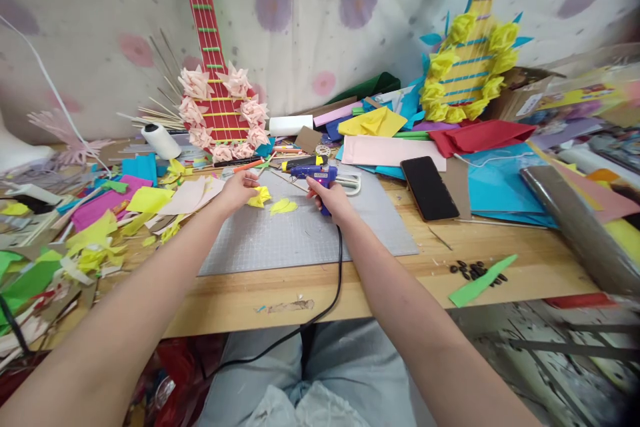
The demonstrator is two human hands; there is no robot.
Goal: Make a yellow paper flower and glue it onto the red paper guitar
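My right hand [329,199] is wrapped round the handle of a blue hot glue gun [320,175], whose nozzle points left. My left hand [241,188] pinches a small yellow crepe-paper flower [260,197] at its edge, low over the grey cutting mat [300,240]. Between the two hands, loose yellow paper petals [283,206] lie on the mat. From the gun's handle a black cord [334,293] runs over the table edge. Behind the left hand stands a red toy guitar [220,97] trimmed with pale pink paper flowers.
A yellow guitar [465,67] with yellow flowers stands back right. Nearer are a black phone [429,188], small dark oval pieces [473,270] and a green paper strip [483,281]. Paper scraps [95,233] heap up on the left, near a white thread spool [161,141].
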